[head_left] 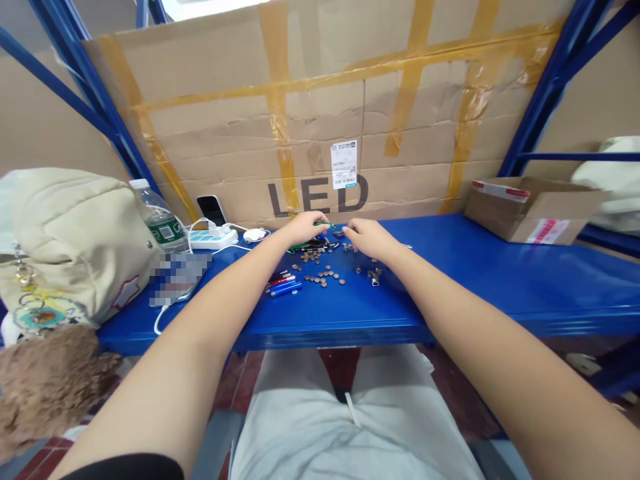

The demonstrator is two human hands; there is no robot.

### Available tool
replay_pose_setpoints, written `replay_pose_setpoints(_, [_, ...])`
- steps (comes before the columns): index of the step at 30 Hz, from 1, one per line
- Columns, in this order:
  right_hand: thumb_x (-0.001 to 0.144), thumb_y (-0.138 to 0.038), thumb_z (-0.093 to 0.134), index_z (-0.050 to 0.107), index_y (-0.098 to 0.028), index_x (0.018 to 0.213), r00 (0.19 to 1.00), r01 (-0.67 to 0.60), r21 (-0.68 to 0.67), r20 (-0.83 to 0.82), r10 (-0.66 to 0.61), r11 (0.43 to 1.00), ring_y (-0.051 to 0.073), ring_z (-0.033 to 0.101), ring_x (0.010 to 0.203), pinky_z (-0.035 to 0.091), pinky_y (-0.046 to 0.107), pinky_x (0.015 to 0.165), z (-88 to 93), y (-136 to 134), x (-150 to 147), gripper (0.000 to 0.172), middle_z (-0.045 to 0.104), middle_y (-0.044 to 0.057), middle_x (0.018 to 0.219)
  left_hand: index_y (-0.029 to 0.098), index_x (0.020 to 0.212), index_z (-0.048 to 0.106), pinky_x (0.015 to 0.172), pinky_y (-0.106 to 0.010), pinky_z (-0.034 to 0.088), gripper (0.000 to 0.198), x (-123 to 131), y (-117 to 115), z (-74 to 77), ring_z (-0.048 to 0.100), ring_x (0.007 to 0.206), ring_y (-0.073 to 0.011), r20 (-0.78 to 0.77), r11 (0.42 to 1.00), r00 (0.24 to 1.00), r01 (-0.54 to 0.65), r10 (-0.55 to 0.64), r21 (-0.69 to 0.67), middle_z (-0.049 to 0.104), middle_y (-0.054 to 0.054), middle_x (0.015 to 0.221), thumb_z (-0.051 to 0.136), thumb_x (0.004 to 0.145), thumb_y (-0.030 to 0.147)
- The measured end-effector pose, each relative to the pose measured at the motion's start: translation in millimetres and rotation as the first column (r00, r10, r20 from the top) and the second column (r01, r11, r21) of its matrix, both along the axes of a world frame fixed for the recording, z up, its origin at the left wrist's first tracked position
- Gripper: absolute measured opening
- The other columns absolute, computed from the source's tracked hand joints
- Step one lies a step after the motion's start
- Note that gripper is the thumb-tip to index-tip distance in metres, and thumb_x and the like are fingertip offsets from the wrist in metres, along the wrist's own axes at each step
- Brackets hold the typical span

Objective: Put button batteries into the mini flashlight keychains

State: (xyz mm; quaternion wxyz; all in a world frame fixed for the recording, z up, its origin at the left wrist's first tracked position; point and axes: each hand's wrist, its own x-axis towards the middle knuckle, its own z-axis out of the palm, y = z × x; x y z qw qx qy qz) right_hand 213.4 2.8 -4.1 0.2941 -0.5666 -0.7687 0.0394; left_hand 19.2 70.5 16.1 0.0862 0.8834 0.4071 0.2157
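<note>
At the far side of the blue shelf top, my left hand (306, 228) pinches a thin green pen-like piece (324, 224). My right hand (369, 236) hovers just to its right, fingers curled together; whatever may be between its fingertips is too small to name. Below the left hand lies a pile of dark and green pen-like pieces (314, 245). Small round brown coin-like discs (327, 273) are scattered in front of it. Shiny metal clips (375, 277) lie below the right hand. Beside my left forearm is a group of blue and red pens (285, 287).
On the left stand a cream backpack (85, 233), a water bottle (163, 220), a white power strip (213, 238) and a phone on a cable (180, 283). A taped cardboard sheet (225, 147) closes the back. An open carton (530, 207) sits at right.
</note>
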Motion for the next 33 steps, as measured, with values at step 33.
replay_pose_setpoints(33, [0.089, -0.029, 0.051, 0.056, -0.020, 0.076, 0.994, -0.090, -0.132, -0.065, 0.082, 0.987, 0.017, 0.062, 0.069, 0.042, 0.026, 0.062, -10.1, -10, -5, 0.016, 0.070, 0.004, 0.078, 0.018, 0.090, 0.075, 0.081, -0.031, 0.048, 0.022, -129, -30, -16.8, 0.066, 0.092, -0.0262, -0.189, 0.908, 0.890, -0.418, 0.416, 0.029, 0.074, -0.008, 0.098, 0.062, 0.074, 0.024])
